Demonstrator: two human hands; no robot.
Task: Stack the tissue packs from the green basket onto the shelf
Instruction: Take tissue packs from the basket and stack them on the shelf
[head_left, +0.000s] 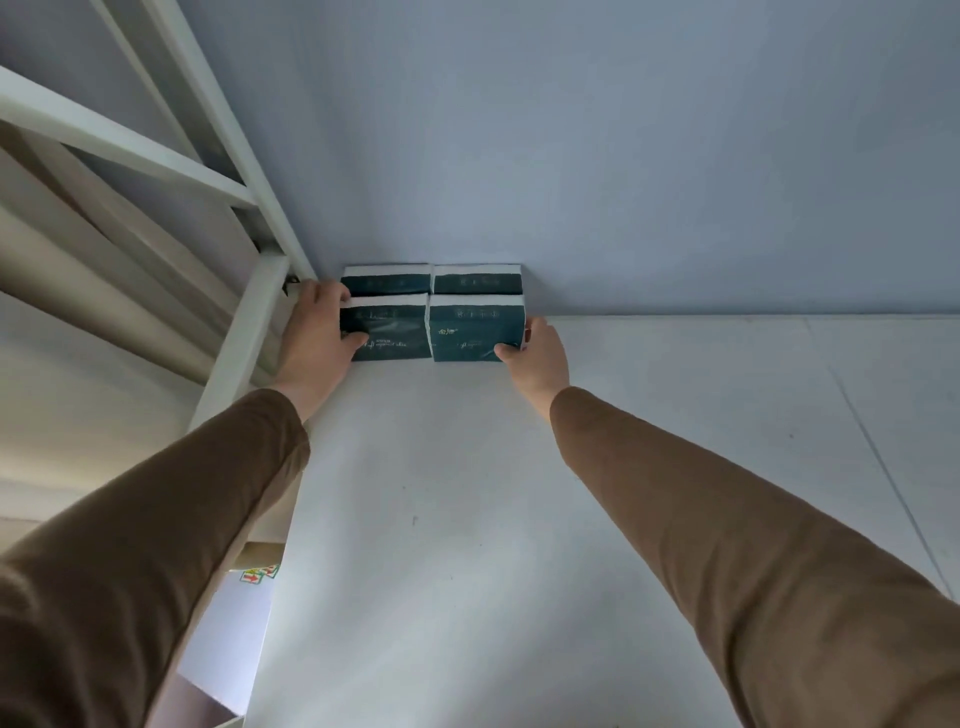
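Where white shelf (467, 519) meets blue wall (571, 156), tissue packs (431, 312)

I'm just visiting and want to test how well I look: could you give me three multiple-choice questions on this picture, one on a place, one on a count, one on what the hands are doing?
1. Where do the tissue packs sit on the shelf?
A. back left corner, by the wall
B. front edge
C. far right end

2. How many packs show?
A. two
B. four
C. six

3. What are the hands doing?
A. both hang free
B. only one touches a pack
C. each grips a front pack

Answers:
1 A, they stand against the wall beside the white frame.
2 B, two in front, two behind.
3 C, left hand and right hand each curl round one.
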